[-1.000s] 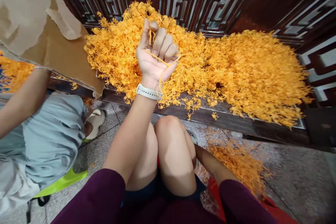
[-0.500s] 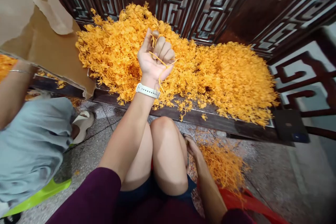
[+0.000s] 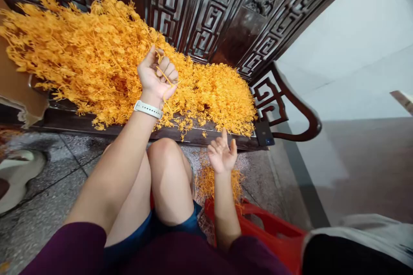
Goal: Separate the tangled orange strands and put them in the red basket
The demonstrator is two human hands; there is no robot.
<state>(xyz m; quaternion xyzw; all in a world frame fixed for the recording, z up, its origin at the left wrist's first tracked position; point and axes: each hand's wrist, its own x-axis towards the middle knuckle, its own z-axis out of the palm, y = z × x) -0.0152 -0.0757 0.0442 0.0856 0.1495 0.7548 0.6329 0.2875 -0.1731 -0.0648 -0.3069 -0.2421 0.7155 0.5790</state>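
Left hand (image 3: 155, 78) closed on orange strands (image 3: 165, 77) — right hand (image 3: 222, 154) open — one watchband (image 3: 148, 109), one bench (image 3: 77, 124).

Before you stands a dark wooden bench with a carved back (image 3: 222, 25) and a curved armrest (image 3: 314, 128) at its right end. Beside the armrest you have a small dark flat object (image 3: 264, 134). A torn cardboard piece (image 3: 17, 84) and a pale shoe (image 3: 27, 172) lie to your left; a red plastic item (image 3: 274, 230) stands on the speckled floor (image 3: 61, 206) to your right, near a pale wall (image 3: 355, 47).
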